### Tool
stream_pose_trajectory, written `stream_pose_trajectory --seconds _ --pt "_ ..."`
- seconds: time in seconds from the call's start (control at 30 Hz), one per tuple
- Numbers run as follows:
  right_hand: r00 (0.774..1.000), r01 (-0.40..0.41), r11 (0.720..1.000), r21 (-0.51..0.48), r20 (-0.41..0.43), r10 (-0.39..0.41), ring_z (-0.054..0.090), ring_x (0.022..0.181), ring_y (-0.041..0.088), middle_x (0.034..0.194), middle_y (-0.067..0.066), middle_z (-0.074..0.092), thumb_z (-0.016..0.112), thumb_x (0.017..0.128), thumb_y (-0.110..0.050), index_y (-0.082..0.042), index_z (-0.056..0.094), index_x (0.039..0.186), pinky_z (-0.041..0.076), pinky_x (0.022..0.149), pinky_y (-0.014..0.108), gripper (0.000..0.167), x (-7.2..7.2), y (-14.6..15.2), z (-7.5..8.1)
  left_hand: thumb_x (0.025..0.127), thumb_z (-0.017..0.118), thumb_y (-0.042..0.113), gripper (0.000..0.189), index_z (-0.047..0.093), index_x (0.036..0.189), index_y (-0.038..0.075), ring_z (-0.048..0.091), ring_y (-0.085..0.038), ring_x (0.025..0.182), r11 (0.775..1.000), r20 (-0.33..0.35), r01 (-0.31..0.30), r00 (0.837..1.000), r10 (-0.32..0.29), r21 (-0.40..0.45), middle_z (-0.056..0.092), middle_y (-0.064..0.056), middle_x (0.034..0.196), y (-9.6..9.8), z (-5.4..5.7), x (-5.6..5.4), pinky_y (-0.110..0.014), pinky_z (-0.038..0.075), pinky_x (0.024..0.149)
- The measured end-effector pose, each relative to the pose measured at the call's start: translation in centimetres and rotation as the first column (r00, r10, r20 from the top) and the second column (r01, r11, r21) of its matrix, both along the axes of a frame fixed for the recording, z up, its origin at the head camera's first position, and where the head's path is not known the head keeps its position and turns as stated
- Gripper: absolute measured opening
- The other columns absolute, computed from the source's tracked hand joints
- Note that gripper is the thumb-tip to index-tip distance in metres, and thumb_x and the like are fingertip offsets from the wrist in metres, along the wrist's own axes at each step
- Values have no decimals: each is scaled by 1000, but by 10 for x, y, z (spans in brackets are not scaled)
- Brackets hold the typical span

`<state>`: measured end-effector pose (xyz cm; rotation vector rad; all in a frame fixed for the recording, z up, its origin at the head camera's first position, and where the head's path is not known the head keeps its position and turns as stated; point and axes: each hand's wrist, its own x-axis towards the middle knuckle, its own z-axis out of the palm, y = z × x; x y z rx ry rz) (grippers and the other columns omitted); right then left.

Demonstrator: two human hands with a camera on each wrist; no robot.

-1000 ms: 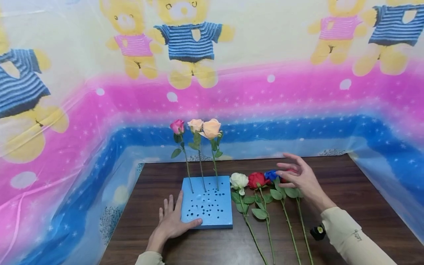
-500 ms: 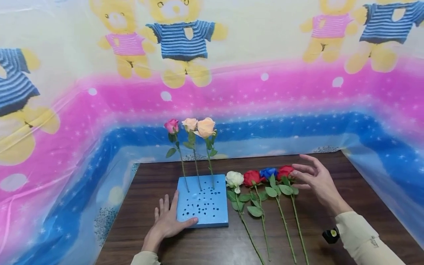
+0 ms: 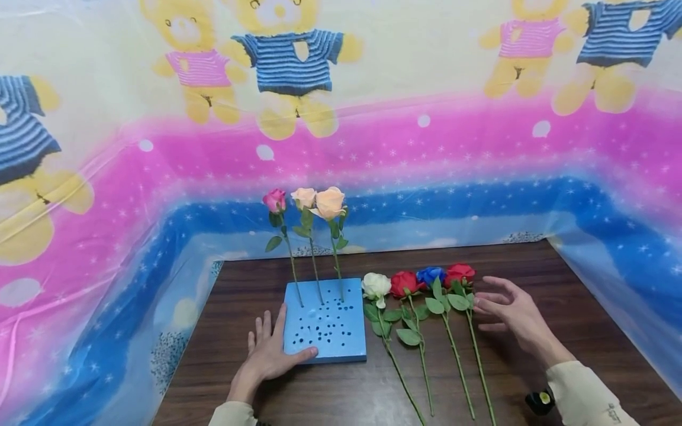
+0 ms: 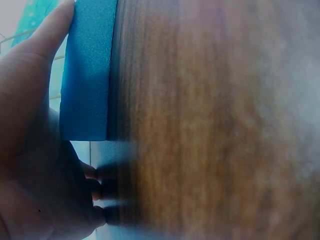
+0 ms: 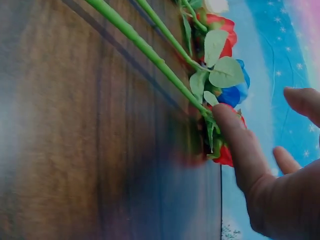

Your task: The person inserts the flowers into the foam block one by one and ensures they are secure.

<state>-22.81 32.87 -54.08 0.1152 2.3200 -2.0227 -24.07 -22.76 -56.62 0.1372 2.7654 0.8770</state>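
My left hand (image 3: 269, 353) rests against the left side of a blue foam block (image 3: 348, 349), its thumb lying over the front edge and its fingers spread. The block is pocked with small holes. Standing in it are a pink rose (image 3: 274, 201) and two peach roses (image 3: 328, 203). My right hand (image 3: 524, 319) hovers beside the rightmost red rose (image 3: 459, 273), fingers parted and holding nothing. In the right wrist view, its thumb or a finger overlaps that red rose (image 5: 225, 156); contact cannot be told.
Left of that rose lie a blue rose (image 3: 430, 276), another red rose (image 3: 405, 284) and a white rose (image 3: 376, 286), stems toward the front. All rest on a dark wooden table (image 3: 597, 331). A bear-printed cloth (image 3: 405, 154) hangs behind and around it.
My right hand has moved right, off from above the rightmost roses, and lower to beside the last stem. My left hand keeps its place on the block. The head view has shifted slightly.
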Motion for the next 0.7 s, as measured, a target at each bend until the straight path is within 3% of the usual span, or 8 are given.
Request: stream_pose_trajectory --seconds 0.17,0.43,0.7 --pt "991 -25 1000 -5 130 26 73 128 43 159 39 52 79 108 -22 -3 24 175 67 91 58 89 9 -2 -4 90 80 76 136 -2 181 18 -17 -59 166 1000 -3 3 1000 -3 1 -11 -36 180 0 1 0 -81 -7 128" --pt "946 -80 997 -6 314 78 75 123 37 142 29 71 77 107 -15 3 23 173 67 88 60 87 15 0 -5 90 80 75 135 0 181 16 -16 -59 166 1000 -11 -1 1000 1 19 -11 -36 180 -1 0 0 -81 -8 128" --pt "919 -135 991 11 375 121 73 126 43 137 26 74 81 103 -14 7 30 170 67 86 60 87 19 -2 -6 90 80 75 135 -1 181 17 -16 -59 166 1000 -7 5 1000 -5 -7 -10 -37 180 0 1 0 -81 -8 128"
